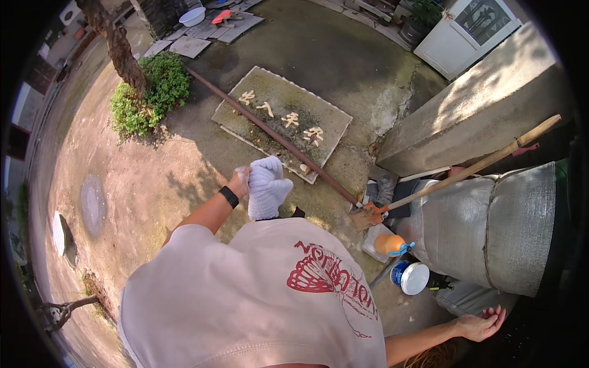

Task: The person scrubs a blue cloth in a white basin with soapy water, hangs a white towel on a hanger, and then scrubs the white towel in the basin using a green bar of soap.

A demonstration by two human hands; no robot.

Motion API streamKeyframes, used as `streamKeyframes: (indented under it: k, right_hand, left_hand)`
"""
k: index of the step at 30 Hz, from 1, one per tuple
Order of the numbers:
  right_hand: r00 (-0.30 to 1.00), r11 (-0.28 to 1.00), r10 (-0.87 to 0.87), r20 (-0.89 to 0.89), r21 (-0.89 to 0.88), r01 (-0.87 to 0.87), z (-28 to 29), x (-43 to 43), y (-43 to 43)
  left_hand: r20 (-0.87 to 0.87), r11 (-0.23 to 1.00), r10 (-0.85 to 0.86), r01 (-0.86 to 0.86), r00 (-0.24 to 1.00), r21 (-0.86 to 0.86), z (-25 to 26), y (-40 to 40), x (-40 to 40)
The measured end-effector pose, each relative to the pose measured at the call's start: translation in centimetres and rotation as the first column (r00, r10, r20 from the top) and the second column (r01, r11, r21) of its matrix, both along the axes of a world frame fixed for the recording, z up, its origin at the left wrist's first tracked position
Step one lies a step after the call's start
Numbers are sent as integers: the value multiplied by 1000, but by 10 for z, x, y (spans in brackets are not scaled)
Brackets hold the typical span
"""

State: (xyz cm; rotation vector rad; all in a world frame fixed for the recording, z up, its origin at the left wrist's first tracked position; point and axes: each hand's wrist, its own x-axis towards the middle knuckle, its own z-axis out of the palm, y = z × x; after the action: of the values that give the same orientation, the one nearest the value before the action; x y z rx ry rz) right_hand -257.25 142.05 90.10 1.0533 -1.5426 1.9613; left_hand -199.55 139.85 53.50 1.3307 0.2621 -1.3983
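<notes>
My left hand [241,181], with a black band on its wrist, grips a bundle of white ribbed knit fabric [268,188] in front of my shirt. Folds hide whether it is a glove or a cloth. Out to the lower right, my right hand [481,323] is bare and holds nothing; its palm is turned up and its fingers are loosely curled. Above that hand stands a white-lidded bucket [414,278] with a blue side. An orange spray bottle [390,244] with a blue trigger lies beside the bucket.
A long rusty pole [271,133] crosses a concrete slab [322,110] bearing raised characters. A wooden-handled shovel [469,172] leans over a silvery wrapped bundle [515,234]. At right rises a low concrete wall [469,101]. A tree [122,55] grows from a bush [161,87].
</notes>
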Motion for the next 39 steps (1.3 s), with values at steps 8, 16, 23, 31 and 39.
streamKeyframes:
  k: [8, 16, 23, 31, 39]
  right_hand:
    - [179, 273, 95, 979, 147, -951, -318, 100, -160]
    - [325, -208, -241, 915, 278, -938, -416, 207, -280]
    - [487, -426, -221, 845, 365, -828, -463, 291, -486]
    - [514, -671, 488, 706, 679, -296, -497, 401, -786]
    - [-214, -630, 771, 599, 767, -122, -398, 732, -875]
  left_hand:
    - [-222, 803, -30, -109, 975, -586, 72, -101, 127]
    - [-361, 735, 107, -318, 926, -599, 89, -188, 214]
    - [-400, 681, 382, -546, 833, -487, 66, -255, 261]
    - [-344, 453, 701, -763, 624, -460, 23, -305, 283]
    - [-226, 405, 845, -856, 485, -321, 109, -400, 297]
